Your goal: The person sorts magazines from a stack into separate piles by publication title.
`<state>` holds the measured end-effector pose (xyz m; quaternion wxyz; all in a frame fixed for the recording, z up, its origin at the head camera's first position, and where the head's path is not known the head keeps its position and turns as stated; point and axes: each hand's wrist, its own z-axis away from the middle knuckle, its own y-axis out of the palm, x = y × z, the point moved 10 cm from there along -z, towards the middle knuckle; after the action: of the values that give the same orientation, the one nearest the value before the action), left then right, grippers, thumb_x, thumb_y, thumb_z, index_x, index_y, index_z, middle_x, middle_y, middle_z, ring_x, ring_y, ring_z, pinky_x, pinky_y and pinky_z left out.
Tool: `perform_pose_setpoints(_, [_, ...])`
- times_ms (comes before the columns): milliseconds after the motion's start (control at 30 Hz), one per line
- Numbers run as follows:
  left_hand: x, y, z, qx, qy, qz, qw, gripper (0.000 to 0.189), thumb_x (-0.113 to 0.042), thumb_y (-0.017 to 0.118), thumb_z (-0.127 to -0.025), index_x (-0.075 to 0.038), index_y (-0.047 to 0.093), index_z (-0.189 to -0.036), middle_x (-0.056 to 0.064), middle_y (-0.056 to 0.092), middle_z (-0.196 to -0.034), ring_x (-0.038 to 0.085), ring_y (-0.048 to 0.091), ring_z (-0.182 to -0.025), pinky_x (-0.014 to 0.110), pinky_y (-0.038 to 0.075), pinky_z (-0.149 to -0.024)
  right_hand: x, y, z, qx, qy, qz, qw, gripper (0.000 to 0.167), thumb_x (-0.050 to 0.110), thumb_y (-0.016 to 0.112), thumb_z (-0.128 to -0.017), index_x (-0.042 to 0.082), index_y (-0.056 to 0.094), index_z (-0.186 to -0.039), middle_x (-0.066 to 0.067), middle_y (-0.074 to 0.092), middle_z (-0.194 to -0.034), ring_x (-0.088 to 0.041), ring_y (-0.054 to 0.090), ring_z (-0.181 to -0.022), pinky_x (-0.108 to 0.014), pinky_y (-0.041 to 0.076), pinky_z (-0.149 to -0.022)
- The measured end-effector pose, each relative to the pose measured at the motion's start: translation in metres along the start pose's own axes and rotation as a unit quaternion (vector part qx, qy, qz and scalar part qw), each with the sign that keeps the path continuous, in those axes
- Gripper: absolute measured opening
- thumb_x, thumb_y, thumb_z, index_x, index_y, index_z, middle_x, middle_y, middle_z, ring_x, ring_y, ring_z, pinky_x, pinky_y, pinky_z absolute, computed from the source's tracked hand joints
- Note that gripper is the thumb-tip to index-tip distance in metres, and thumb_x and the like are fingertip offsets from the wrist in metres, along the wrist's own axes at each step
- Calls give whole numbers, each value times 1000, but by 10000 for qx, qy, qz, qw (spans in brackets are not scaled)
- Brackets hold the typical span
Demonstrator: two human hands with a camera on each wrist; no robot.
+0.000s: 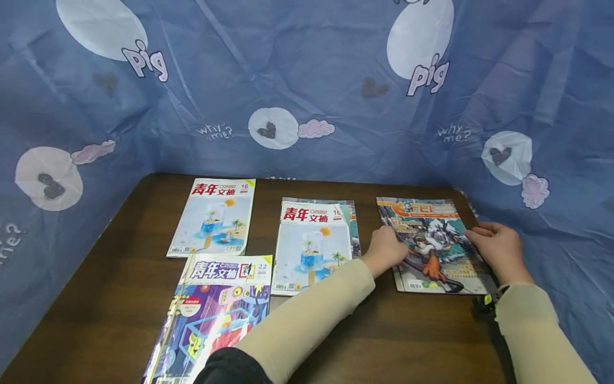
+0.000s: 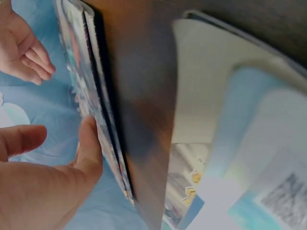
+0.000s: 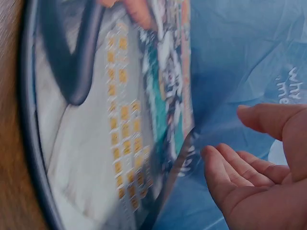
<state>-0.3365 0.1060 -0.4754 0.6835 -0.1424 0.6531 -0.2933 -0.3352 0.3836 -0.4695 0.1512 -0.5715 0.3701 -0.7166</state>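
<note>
A comic-style magazine (image 1: 431, 250) with an orange title lies at the right of the table; the left wrist view shows a second layer under its cover edge. My left hand (image 1: 386, 248) is at its left side, with a fingertip against the edge and the thumb apart in the left wrist view. At the opposite side is my right hand (image 1: 499, 250); the right wrist view shows its fingers (image 3: 218, 167) extended beside the magazine, thumb raised away from them. Neither hand grips it. Left of my left hand, a white magazine (image 1: 312, 245) overlaps another (image 1: 355, 229).
Another white magazine (image 1: 211, 213) lies at the back left of the brown table (image 1: 96, 288). A purple magazine pile (image 1: 216, 304) is in front of it, partly covered by my left sleeve (image 1: 307, 320). Blue patterned cloth (image 1: 336, 69) hangs behind and at the sides.
</note>
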Motion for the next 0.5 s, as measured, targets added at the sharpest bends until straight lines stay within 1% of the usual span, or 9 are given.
perform_pose_setpoints(67, [-4, -2, 1, -58, 75, 219, 9997, 29, -7, 67, -85, -9, 49, -63, -1, 38, -54, 16, 37, -49, 27, 34, -45, 4, -2, 2, -44, -86, -74, 9999, 73, 38, 66, -98, -12, 44, -146, -31, 58, -133, -42, 60, -118, -46, 53, -89])
perform_pose_setpoints(133, [-8, -5, 2, -119, 177, 386, 9990, 9, -6, 66, -86, -1, 64, -79, -2, 34, -50, 14, 31, -45, 27, 32, -45, 9, -4, 4, -73, -150, -183, 9997, 73, 39, 66, -98, -11, 44, -146, -30, 59, -133, -41, 59, -118, -45, 53, -89])
perform_pose_setpoints(167, [-10, -6, 2, -103, 215, 470, 9986, 9, -5, 66, -87, 3, 69, -90, -3, 32, -48, 13, 28, -43, 27, 31, -44, 11, -4, 5, -88, -150, -236, 9996, 73, 40, 66, -97, -10, 45, -147, -29, 59, -133, -41, 59, -119, -45, 52, -90])
perform_pose_setpoints(200, [-11, -8, 3, -119, 258, 530, 9982, 20, -5, 65, -88, 6, 70, -103, -4, 31, -47, 11, 27, -41, 27, 30, -45, 13, -4, 6, -97, -133, -301, 9994, 73, 40, 66, -97, -9, 45, -147, -29, 59, -134, -41, 59, -119, -45, 52, -91])
perform_pose_setpoints(267, [-14, -15, 4, -155, 339, 640, 9973, 31, -6, 65, -89, 8, 68, -117, -5, 32, -47, 10, 24, -41, 27, 29, -46, 18, -4, 8, -127, -140, -437, 9989, 72, 38, 67, -97, -8, 45, -147, -28, 59, -134, -40, 59, -120, -47, 51, -94])
perform_pose_setpoints(300, [-14, -19, 5, -176, 375, 718, 9966, 34, -6, 65, -90, 8, 66, -121, -6, 33, -48, 9, 23, -41, 26, 30, -47, 21, -4, 10, -134, -155, -496, 9986, 71, 37, 67, -97, -8, 45, -147, -28, 59, -135, -40, 59, -120, -47, 51, -94])
perform_pose_setpoints(367, [-15, -27, 6, -198, 438, 846, 9953, 27, -6, 64, -91, 7, 65, -115, -5, 33, -51, 9, 21, -44, 28, 28, -50, 28, -3, 13, -168, -207, -579, 9980, 69, 36, 67, -97, -7, 46, -147, -27, 59, -134, -40, 59, -119, -45, 51, -94])
perform_pose_setpoints(433, [-16, -37, 7, -261, 499, 895, 9944, 20, -6, 63, -91, 7, 64, -106, -4, 35, -56, 10, 23, -48, 29, 29, -54, 37, -2, 17, -173, -314, -665, 9971, 68, 34, 67, -98, -7, 46, -147, -27, 60, -134, -39, 59, -119, -43, 51, -94])
perform_pose_setpoints(500, [-15, -47, 8, -367, 521, 1022, 9927, 25, -6, 64, -91, 7, 65, -112, -2, 45, -63, 10, 32, -53, 29, 34, -57, 46, -1, 20, -170, -432, -785, 9958, 67, 34, 68, -98, -7, 47, -147, -27, 60, -134, -39, 60, -119, -39, 51, -92])
